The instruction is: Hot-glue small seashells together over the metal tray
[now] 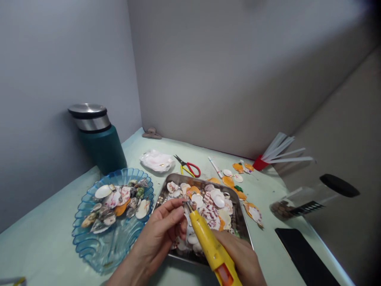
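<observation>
My right hand [238, 254] is wrapped round a yellow hot glue gun [208, 242], its metal nozzle angled up and to the left. At the nozzle tip, the thumb and fingers of my left hand [162, 226] pinch a small dark-and-white piece, perhaps a shell; its exact kind is too small to make out. Both hands are above a metal tray [248, 234] filled with white, orange and purple-speckled seashells [210, 212]. Left of my left hand is a blue scalloped plastic dish [98, 250] with more shells [122, 208] in its far part.
A teal bottle [102, 147] stands behind the dish. Red-and-yellow pliers [189, 165], a white plastic packet [157, 161] and a marker [214, 167] lie behind the tray. Rightward are shell pieces [253, 212], a red cup [260, 163] of glue sticks, a clear jar [297, 202] and a black phone [305, 256].
</observation>
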Demonstrator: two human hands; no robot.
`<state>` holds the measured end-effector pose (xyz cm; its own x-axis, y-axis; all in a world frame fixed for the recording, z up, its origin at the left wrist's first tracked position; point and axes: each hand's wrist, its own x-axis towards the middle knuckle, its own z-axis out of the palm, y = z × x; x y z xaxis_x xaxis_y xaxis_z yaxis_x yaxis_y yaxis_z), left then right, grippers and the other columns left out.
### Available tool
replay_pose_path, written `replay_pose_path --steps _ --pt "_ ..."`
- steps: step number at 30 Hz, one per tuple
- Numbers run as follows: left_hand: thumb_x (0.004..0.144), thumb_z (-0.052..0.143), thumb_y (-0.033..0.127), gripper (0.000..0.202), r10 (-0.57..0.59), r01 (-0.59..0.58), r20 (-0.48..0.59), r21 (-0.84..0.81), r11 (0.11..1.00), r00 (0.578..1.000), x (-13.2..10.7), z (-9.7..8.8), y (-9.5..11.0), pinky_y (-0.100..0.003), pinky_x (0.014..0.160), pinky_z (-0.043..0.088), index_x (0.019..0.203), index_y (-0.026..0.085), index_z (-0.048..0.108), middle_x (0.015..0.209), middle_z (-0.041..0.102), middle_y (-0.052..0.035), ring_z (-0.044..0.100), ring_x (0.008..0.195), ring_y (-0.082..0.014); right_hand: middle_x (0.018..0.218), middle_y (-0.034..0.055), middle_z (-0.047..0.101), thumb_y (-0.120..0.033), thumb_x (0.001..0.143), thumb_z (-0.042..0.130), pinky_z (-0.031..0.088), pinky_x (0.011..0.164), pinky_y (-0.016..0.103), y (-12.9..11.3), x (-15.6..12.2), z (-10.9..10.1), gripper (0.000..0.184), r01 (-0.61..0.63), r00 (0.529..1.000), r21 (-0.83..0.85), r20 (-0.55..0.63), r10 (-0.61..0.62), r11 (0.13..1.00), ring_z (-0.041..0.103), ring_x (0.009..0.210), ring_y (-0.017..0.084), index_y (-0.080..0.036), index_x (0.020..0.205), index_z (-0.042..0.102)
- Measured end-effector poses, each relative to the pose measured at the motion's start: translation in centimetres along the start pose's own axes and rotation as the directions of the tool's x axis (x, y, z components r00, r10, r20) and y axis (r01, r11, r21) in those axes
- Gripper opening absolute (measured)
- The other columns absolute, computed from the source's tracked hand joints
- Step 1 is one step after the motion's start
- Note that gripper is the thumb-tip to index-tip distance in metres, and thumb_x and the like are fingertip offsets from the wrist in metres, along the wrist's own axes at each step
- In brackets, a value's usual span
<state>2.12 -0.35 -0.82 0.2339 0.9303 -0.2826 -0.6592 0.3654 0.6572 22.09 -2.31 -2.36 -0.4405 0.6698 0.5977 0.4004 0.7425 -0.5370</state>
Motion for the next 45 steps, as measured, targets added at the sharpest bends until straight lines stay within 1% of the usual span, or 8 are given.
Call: replay_pose_path --steps 2,5,14,25,31,35,40,45 --pt "0.072 0.077 0.029 0.030 0.007 -0.007 0.004 -0.002 1.000 1.000 0.05 -0.02 -0.02 -0.017 0.047 0.039 0.096 0.015 0.065 0.052 0.060 0.0005 0.050 0.044 -0.0076 0.072 0.0046 0.071 -0.048 0.096 0.044 0.055 0.061 0.026 -0.13 -0.05 0.23 0.035 -0.029 0.999 0.001 -0.031 0.029 1.000 0.072 0.068 0.022 -0.021 0.112 0.057" --pt "0.072 0.077 0.031 0.032 0.013 -0.013 0.016 -0.019 1.000 1.000 0.14 -0.11 -0.09 -0.017 0.046 0.039 0.095 0.015 0.064 0.051 0.060 0.0005 0.049 0.044 -0.0075 0.079 0.0070 0.073 -0.050 0.096 0.042 0.055 0.061 0.027 -0.18 -0.14 0.36 0.035 -0.046 0.997 -0.002 -0.058 0.046 0.999 0.073 0.069 0.022 -0.021 0.111 0.057" --pt "0.071 0.078 0.029 0.031 0.029 -0.029 -0.006 -0.035 0.999 1.000 0.12 -0.10 -0.03 -0.017 0.045 0.040 0.093 0.014 0.064 0.056 0.059 0.0014 0.048 0.046 -0.0073 0.087 0.0089 0.075 -0.042 0.097 0.044 0.055 0.063 0.026 0.08 -0.06 -0.48 0.030 0.016 0.998 -0.042 0.066 -0.013 0.999 0.074 0.075 0.023 -0.020 0.118 0.049" --pt "0.071 0.078 0.027 0.025 0.045 -0.046 -0.010 -0.062 0.997 0.999 0.19 0.02 0.14 -0.018 0.045 0.041 0.088 0.015 0.064 0.056 0.057 0.0023 0.048 0.047 -0.0077 0.086 0.0099 0.074 -0.043 0.097 0.042 0.055 0.062 0.027 0.28 -0.20 -0.26 0.032 0.013 0.998 -0.046 0.066 -0.010 0.999 0.073 0.073 0.023 -0.019 0.117 0.049" --pt "0.069 0.080 0.029 0.034 0.048 -0.049 -0.030 -0.012 0.999 0.998 0.01 0.18 0.21 -0.017 0.046 0.040 0.097 0.014 0.066 0.052 0.057 0.0018 0.048 0.046 -0.0074 0.086 0.0086 0.075 -0.043 0.097 0.044 0.055 0.062 0.026 0.00 -0.05 -0.35 0.030 0.010 0.999 -0.015 0.034 -0.009 1.000 0.073 0.071 0.022 -0.021 0.115 0.053" --pt "0.065 0.082 0.027 0.034 0.129 -0.122 -0.099 0.070 0.990 0.987 -0.09 0.30 0.38 -0.018 0.046 0.042 0.092 0.015 0.067 0.055 0.058 0.0021 0.050 0.047 -0.0080 0.082 0.0081 0.075 -0.047 0.097 0.042 0.054 0.061 0.026 -0.09 -0.05 -0.14 0.033 0.000 1.000 -0.008 -0.030 -0.001 1.000 0.073 0.071 0.023 -0.021 0.114 0.054" --pt "0.063 0.083 0.024 0.032 0.313 -0.261 -0.188 0.257 0.931 0.931 -0.15 0.56 0.54 -0.019 0.050 0.046 0.090 0.015 0.068 0.072 0.066 -0.0007 0.056 0.053 -0.0084 0.077 0.0068 0.073 -0.048 0.096 0.042 0.054 0.060 0.026 -0.21 -0.05 0.03 0.034 -0.025 1.000 -0.008 -0.015 0.025 1.000 0.073 0.068 0.022 -0.021 0.113 0.055" --pt "0.063 0.082 0.026 0.034 0.242 -0.214 -0.158 0.174 0.961 0.957 -0.25 0.60 0.80 -0.018 0.046 0.044 0.091 0.014 0.067 0.059 0.061 0.0012 0.053 0.049 -0.0087 0.080 0.0074 0.074 -0.047 0.095 0.044 0.055 0.060 0.026 -0.19 0.05 -0.14 0.033 -0.029 1.000 -0.012 -0.011 0.029 1.000 0.073 0.068 0.022 -0.021 0.112 0.056"
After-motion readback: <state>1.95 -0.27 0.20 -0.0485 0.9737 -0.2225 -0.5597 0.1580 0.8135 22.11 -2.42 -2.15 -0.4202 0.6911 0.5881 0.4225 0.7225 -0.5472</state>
